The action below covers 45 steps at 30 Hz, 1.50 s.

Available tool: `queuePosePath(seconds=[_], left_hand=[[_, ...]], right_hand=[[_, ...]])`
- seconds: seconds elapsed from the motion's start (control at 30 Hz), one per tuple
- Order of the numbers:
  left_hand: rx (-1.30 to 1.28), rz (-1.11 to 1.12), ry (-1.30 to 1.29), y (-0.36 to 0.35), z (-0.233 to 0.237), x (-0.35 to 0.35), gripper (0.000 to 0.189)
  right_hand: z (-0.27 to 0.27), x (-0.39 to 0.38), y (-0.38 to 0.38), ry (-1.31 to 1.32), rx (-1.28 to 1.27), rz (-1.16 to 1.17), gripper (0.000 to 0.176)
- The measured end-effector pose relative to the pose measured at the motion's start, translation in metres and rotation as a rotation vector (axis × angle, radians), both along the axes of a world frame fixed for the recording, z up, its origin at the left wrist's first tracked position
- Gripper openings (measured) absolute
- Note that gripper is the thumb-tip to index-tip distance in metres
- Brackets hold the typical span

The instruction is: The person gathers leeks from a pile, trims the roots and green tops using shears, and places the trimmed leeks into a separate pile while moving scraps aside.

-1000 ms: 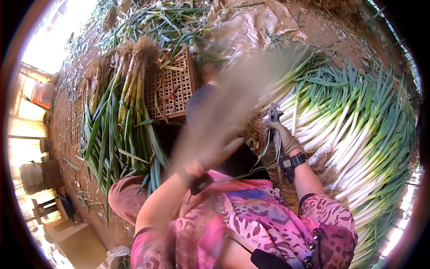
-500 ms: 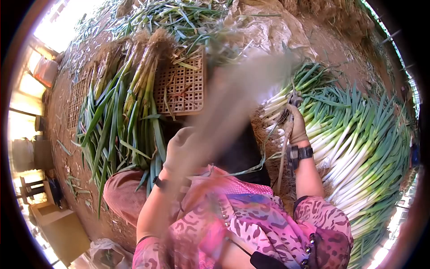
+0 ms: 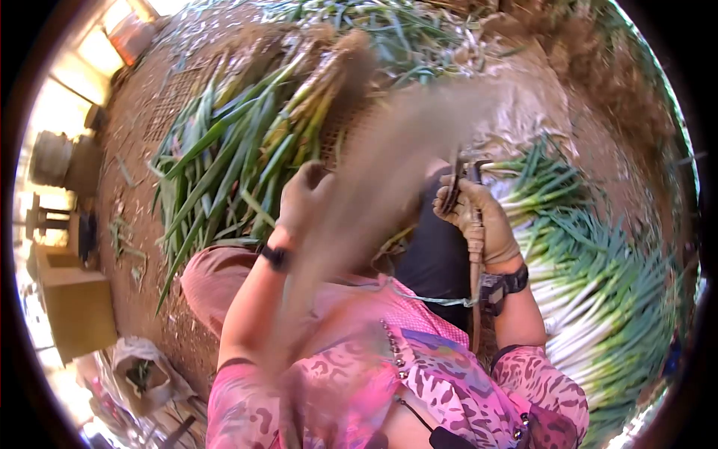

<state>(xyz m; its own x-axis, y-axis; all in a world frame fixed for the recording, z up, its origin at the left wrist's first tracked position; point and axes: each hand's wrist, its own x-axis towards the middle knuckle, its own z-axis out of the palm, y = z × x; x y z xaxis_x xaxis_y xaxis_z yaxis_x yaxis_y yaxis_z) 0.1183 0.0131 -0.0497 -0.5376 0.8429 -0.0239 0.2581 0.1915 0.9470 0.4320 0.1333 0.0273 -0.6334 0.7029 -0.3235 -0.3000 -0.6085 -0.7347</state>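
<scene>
The right hand (image 3: 488,223) holds a dark tool (image 3: 452,193) near leeks (image 3: 598,277).

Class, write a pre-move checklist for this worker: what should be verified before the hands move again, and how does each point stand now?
1. Right hand gripping the dark tool: ok, fingers wrapped around it.
2. Hose firmly joined to the tool: cannot tell, the hand covers that part.
3. Left hand empty: cannot tell, its fingertips are obscured.
4. Leeks with roots on near the left hand: ok, they lie just beyond it.
5. White-stemmed leeks laid together: ok, massed at the right.
6. Clear view between the hands: not ok, a broad blurred streak crosses it.
</scene>
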Motion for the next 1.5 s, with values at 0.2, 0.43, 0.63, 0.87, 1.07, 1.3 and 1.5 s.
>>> queuePosePath(seconds=[0.2,0.43,0.63,0.87,1.07,1.3,1.5], left_hand=[[-0.478,0.206,1.003,0.049,-0.011,-0.097,0.068],[-0.749,0.021,0.792,0.066,-0.024,-0.149,0.077],[-0.781,-0.17,0.76,0.088,-0.059,-0.118,0.066],[-0.796,0.055,0.887,0.094,-0.013,-0.139,0.071],[-0.804,0.138,0.606,0.066,-0.022,-0.232,0.1],[-0.446,-0.116,0.309,0.082,0.029,-0.188,0.056],[-0.23,-0.247,0.254,0.039,0.093,-0.071,0.042]], right_hand=[[-0.094,-0.09,-0.01,-0.152,-0.199,0.267,0.025],[-0.144,-0.099,-0.029,-0.301,-0.368,0.216,0.024],[-0.146,-0.118,-0.013,-0.3,-0.33,0.206,0.025],[-0.155,-0.117,-0.018,-0.392,-0.195,0.189,0.025],[-0.142,-0.117,-0.013,-0.47,-0.118,0.241,0.031],[-0.131,-0.118,-0.011,-0.545,0.009,0.253,0.029],[-0.146,-0.107,-0.009,-0.427,-0.045,0.151,0.031]])
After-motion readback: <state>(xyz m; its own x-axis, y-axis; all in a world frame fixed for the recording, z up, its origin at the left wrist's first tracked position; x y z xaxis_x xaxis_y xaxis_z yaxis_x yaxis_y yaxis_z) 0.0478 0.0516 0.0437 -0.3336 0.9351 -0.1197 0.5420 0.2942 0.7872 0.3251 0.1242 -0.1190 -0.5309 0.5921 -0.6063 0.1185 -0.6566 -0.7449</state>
